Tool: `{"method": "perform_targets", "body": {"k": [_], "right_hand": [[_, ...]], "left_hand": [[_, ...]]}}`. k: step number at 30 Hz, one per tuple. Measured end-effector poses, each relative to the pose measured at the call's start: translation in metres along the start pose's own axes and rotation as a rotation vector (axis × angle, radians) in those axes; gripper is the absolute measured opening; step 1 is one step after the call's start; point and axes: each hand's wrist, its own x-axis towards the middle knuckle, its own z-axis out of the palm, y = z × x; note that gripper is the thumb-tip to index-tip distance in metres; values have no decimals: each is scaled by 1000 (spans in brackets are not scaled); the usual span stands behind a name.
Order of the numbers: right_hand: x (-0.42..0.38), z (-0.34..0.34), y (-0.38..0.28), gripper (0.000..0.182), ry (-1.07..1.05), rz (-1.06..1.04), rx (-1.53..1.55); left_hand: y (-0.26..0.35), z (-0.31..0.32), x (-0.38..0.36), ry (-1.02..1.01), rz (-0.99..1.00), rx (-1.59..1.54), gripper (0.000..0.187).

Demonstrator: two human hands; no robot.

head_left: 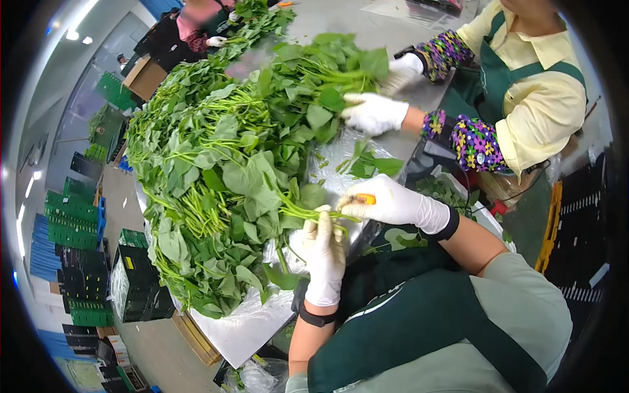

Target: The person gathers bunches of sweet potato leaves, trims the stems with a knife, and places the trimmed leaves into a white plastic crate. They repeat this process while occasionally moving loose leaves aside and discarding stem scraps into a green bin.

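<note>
My left hand (324,252), in a white glove with a black wristband, is closed on the stems of a leafy green bunch (255,187) at the near edge of a big heap of greens (196,157). Beside it my right hand (386,200), also gloved in white, is closed round a small orange tool (367,198), its fingertips at the cut ends of the same stems. Cut leaves (373,164) lie on clear plastic film (337,157) just beyond my hands.
Across the metal table (246,327), a co-worker's gloved hands (375,113) hold another bunch. Another person (196,26) works at the far end. Black and green crates (134,281) stand on the floor at left. A yellow-edged black stack (576,242) is at right.
</note>
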Motion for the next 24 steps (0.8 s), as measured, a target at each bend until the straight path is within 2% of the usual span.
{"method": "perform_targets", "body": {"k": [1, 3, 4, 7, 8, 11, 12, 15, 17, 19, 21, 24], "right_hand": [[-3, -3, 2, 27, 8, 10, -1], [-8, -9, -2, 27, 92, 432, 401], [-11, -7, -2, 27, 163, 431, 421], [-16, 3, 4, 26, 110, 462, 395], [-17, 15, 22, 24, 127, 163, 192], [-18, 24, 1, 16, 11, 204, 72], [-18, 29, 2, 15, -16, 305, 193], [-16, 25, -7, 15, -204, 360, 331], [-11, 25, 0, 15, -218, 368, 267], [2, 26, -8, 16, -169, 457, 198], [17, 30, -6, 18, -130, 428, 181], [37, 41, -15, 22, -173, 302, 121]], "left_hand": [[-2, -2, 3, 23, 25, -56, 14], [-5, -10, 6, 22, 71, -124, 17], [-5, -10, 5, 29, 83, -124, 17], [-9, -14, 3, 40, 99, -120, 17], [-11, -15, 2, 41, 106, -120, 16], [-7, 0, -9, 41, 65, 23, 9], [-2, 2, -13, -74, 130, 121, 9], [10, -17, -31, -169, 148, 132, 13], [23, -23, -52, -96, 395, 277, 15], [42, -39, -66, 99, 627, 514, 15], [61, -56, -72, 283, 699, 456, 14], [81, -67, -71, 381, 562, 411, 15]]}}
